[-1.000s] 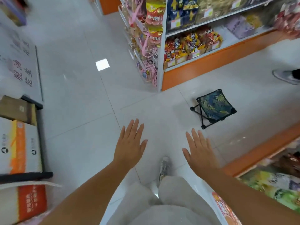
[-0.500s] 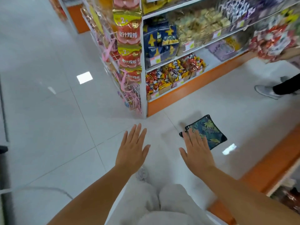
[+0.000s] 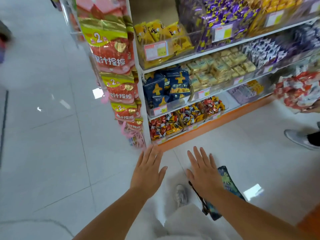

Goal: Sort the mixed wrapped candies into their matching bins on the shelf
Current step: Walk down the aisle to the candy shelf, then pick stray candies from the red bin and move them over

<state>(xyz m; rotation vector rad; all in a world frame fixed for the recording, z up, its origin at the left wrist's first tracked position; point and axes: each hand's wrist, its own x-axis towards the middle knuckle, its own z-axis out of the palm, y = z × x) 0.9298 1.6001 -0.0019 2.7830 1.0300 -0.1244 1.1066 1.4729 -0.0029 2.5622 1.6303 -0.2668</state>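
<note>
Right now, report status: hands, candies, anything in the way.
Left hand and right hand open, empty. Candies in bottom shelf bins, untouched. Stool on floor by shoe, possible trip.

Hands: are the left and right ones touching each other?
Apart. The head view shows a strip of white floor between the left hand and the right hand.

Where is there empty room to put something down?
The white tiled floor is bare left of the hanging red snack bags, and also between the orange shelf base and the leaf-print folding stool. The clear shelf bins of mixed wrapped candies are crowded full.
</note>
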